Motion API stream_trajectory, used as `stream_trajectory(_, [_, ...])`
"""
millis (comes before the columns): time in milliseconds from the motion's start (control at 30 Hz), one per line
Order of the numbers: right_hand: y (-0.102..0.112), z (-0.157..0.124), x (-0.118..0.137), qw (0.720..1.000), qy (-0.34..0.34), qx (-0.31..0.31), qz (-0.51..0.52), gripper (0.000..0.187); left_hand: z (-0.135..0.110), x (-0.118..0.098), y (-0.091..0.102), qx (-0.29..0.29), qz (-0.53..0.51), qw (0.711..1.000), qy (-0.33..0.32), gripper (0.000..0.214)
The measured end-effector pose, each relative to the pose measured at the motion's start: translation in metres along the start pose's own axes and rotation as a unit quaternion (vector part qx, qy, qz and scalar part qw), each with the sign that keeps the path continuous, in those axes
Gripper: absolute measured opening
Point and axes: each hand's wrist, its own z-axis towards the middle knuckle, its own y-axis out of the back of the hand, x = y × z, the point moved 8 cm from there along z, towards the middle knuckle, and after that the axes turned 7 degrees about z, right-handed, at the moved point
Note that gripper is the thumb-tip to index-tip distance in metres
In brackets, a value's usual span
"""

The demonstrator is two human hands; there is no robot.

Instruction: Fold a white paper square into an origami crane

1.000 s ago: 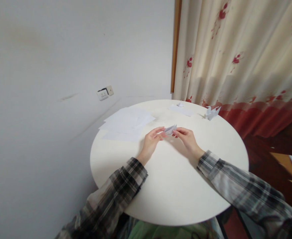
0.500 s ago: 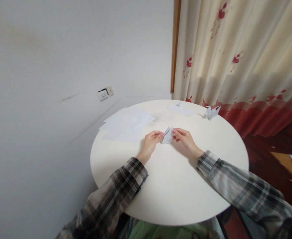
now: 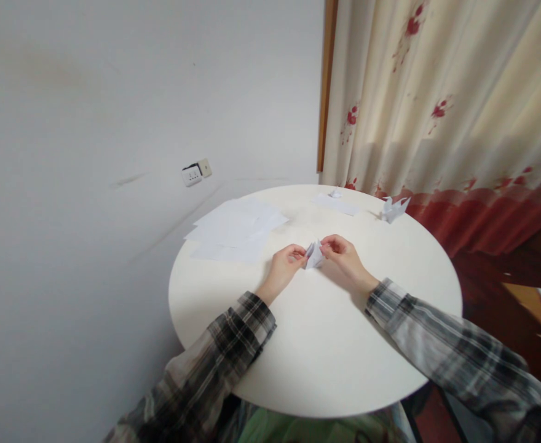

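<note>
A small folded piece of white paper (image 3: 313,256) stands between my two hands, just over the middle of the round white table (image 3: 326,344). My left hand (image 3: 288,266) pinches its left side between thumb and fingers. On the upper right, my right hand (image 3: 342,253) grips the paper's edge, with the fingertips close together. The paper has pointed tips and creased faces, partly covered by my fingers. Farther back on the right, a white folded paper crane (image 3: 394,210) rests near the table's edge.
Overlapping white paper sheets (image 3: 233,227) lie at the table's back left. Another sheet (image 3: 339,204) lies at the back, with a small folded paper piece (image 3: 335,194) by it. A wall with a socket (image 3: 192,175) borders the left; a flowered curtain (image 3: 436,123) hangs behind on the right.
The folded paper has turned and tilted lower between my hands. My left hand has shifted slightly right, and my right fingers have moved onto the paper's upper edge.
</note>
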Motion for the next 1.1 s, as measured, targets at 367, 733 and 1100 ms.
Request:
stream_trajectory(367, [-0.005,-0.007,0.021,0.983,0.086,0.051,-0.151,0.015,-0.003,-0.013,0.006,-0.018,0.072,0.997,-0.038,0.005])
stream_trajectory(733, [-0.001,-0.003,0.013,0.978,0.081,0.053,-0.185,0.018,0.006,0.012,0.009,-0.038,-0.004,0.999,0.0,0.011])
stream_trajectory(1100, [0.004,-0.003,0.012,0.969,0.079,0.031,-0.233,0.014,0.007,0.018,0.018,-0.07,-0.011,0.997,0.029,0.014])
